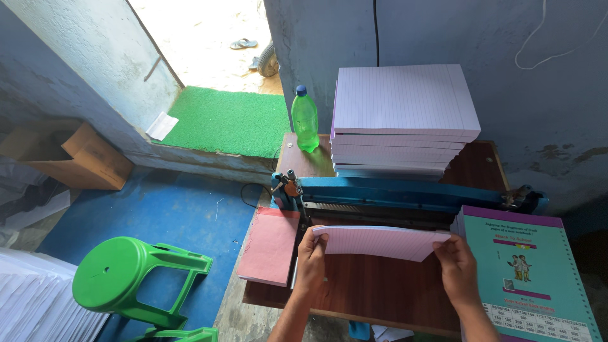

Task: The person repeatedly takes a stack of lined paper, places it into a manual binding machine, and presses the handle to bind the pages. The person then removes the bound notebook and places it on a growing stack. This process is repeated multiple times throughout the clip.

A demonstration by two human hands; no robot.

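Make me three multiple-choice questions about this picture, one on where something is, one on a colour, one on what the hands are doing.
1. Where does the green bottle stand?
A. left of the tall stack of lined paper
B. on the stool
C. on the floor mat

2. What colour is the plastic stool?
A. red
B. green
C. white

3. How is the thin pad of lined sheets held?
A. by one hand only
B. lying untouched
C. by the left hand and right hand, one at each end

Answers: 1 A, the bottle is beside the stack on the table. 2 B, it is bright green. 3 C, fingers grip both ends.
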